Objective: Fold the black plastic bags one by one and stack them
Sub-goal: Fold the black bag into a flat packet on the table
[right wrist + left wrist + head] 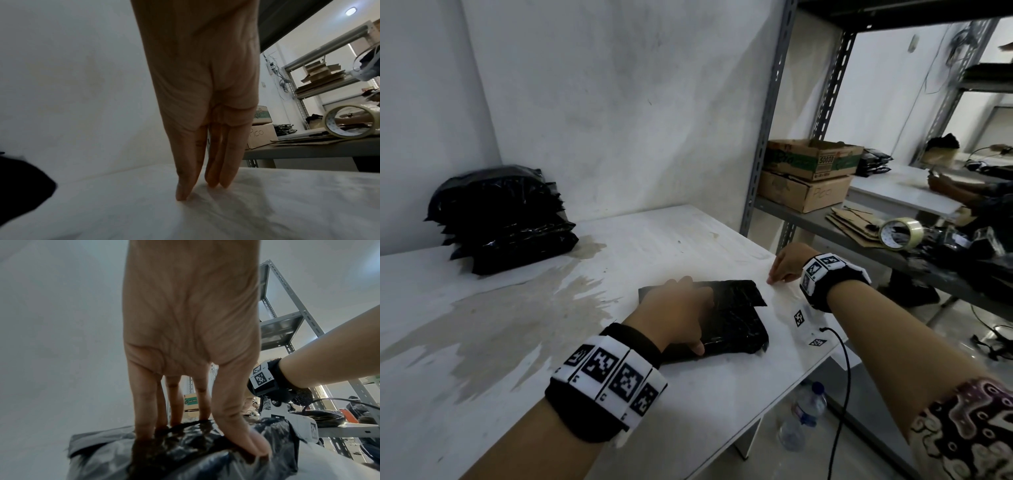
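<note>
Bag [729, 325], folded, pressed flat under left hand [674, 315], fingers straight; right hand [787, 263] empty, fingertips on table [482, 342]. Best creased firmly (apparently final fold) before adding to stack [503, 219].

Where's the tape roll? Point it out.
In the head view the tape roll stands on edge on the grey shelf right of the table, beyond the right hand, beside flattened cardboard.
</note>
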`<state>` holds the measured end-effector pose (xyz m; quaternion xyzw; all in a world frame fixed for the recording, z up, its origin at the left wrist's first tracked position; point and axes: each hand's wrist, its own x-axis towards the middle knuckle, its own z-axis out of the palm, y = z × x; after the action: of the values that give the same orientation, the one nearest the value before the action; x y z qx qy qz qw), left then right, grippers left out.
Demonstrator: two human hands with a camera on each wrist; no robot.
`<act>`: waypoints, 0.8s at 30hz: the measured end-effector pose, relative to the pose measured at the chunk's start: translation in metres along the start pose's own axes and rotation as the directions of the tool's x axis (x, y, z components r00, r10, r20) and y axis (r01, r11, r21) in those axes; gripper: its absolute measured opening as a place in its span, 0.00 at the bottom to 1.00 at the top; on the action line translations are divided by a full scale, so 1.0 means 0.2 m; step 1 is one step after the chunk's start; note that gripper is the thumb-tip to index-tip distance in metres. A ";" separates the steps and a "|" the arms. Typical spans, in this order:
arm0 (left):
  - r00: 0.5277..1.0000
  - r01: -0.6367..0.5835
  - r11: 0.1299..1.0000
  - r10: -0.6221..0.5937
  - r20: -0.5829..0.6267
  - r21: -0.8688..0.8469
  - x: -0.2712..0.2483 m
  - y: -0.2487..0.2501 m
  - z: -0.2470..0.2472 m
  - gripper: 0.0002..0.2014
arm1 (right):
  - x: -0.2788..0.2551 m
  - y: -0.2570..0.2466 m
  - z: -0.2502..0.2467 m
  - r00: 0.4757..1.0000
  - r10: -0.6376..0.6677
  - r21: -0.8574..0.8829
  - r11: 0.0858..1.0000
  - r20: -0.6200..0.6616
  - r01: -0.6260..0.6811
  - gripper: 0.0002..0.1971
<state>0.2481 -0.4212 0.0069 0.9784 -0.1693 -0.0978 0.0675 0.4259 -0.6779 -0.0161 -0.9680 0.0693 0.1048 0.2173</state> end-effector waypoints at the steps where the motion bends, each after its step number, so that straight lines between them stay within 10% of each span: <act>1: 1.000 0.000 1.000 0.000 0.001 0.003 0.00 0.00 0.00 0.36 | 0.01 0.00 0.00 1.000 0.002 -0.005 1.000 -0.016 -0.002 0.19; 24: 1.000 -0.003 1.000 0.003 -0.010 0.012 0.01 0.00 0.01 0.36 | 0.00 -0.03 -0.01 0.995 -0.102 -0.146 0.984 -0.020 0.098 0.12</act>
<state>0.2502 -0.4222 0.0053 0.9790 -0.1711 -0.0915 0.0625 0.4280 -0.6732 -0.0125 -0.9848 0.0157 0.0850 0.1504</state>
